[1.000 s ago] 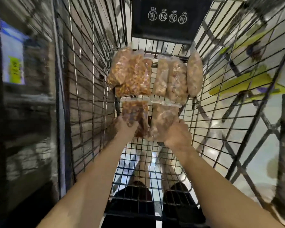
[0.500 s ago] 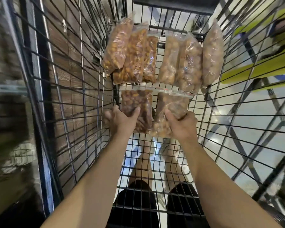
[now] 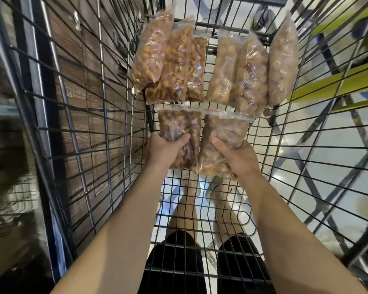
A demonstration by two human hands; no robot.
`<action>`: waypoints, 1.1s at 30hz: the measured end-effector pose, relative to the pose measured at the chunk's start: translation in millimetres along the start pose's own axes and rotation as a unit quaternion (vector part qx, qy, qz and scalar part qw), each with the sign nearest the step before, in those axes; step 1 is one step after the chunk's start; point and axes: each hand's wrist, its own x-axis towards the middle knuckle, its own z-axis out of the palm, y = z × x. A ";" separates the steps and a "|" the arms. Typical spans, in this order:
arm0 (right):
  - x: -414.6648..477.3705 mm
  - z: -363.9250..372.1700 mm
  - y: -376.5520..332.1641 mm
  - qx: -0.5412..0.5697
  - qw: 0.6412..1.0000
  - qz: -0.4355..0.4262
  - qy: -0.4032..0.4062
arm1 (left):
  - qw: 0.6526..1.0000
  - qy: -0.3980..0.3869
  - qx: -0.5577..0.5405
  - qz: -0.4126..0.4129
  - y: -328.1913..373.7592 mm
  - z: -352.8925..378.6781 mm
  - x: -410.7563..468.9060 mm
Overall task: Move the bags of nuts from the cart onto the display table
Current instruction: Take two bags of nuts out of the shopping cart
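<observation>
Left hand [image 3: 165, 148]: fingers [image 3: 184, 137] clamped round dark nut bag [image 3: 180, 126].
Right hand [image 3: 239, 158]: fingers clamped round pale nut bag [image 3: 225, 132], touching the dark one.
Remaining bags [image 3: 176, 66]: just beyond the fingers, inside cart [image 3: 105, 124].

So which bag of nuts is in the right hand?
Look into the black wire shopping cart. Nearest the person, the right hand grips a clear plastic bag of pale nuts. It has a red-striped zip, and the clear bag of darker nuts sits left of it.
</observation>
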 end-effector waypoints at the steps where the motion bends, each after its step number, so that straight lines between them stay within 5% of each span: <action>1: 0.0 0.3 2.1 0.012 1.000 -0.005 -0.003 | 1.000 -0.020 -0.004 0.001 -0.1 -0.4 1.1; 8: -11.4 8.1 12.5 0.098 0.994 -0.042 -0.016 | 0.999 -0.037 -0.017 0.016 -9.5 1.4 -4.8; 24: -81.0 -37.7 -10.9 -0.042 0.981 -0.190 0.018 | 0.996 0.019 -0.057 0.060 -5.1 -34.8 -90.9; 33: -190.8 -93.0 -57.1 -0.063 0.950 -0.303 -0.038 | 0.966 0.107 -0.093 0.214 -1.5 -76.3 -226.3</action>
